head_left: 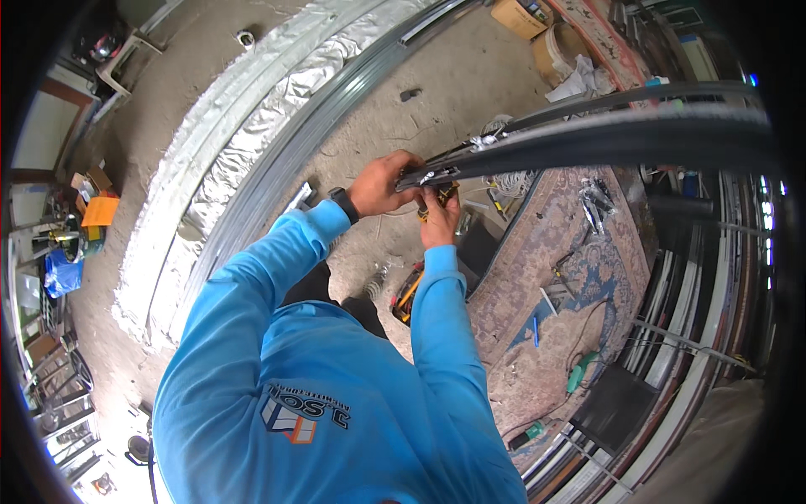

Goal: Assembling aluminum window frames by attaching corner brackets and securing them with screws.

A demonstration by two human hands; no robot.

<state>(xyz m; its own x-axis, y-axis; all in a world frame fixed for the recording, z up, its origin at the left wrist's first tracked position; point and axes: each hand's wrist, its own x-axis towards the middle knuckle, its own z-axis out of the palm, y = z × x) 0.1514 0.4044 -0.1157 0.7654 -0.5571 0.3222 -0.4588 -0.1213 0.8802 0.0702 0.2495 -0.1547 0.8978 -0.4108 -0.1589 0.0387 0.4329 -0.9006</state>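
Observation:
A long dark metal profile (pixel 613 144) runs in from the right, its near end in front of me. My left hand (pixel 382 183), a watch on its wrist, wraps round that end from the left. Below the same end, my right hand (pixel 440 220) has its fingers bent round a small yellow and black tool (pixel 452 191). The fingers and profile partly cover the tool, so its exact kind does not show. Both hands are close together, and the fingertips nearly meet under the profile's tip.
Long grey metal profiles (pixel 336 105) lie beside silvery wrapping (pixel 243 155) on the left. A patterned carpet (pixel 537 244) with scattered tools spreads at right. Racked profiles (pixel 680 311) line the right side. A tool bag (pixel 410 294) sits on the floor below my hands.

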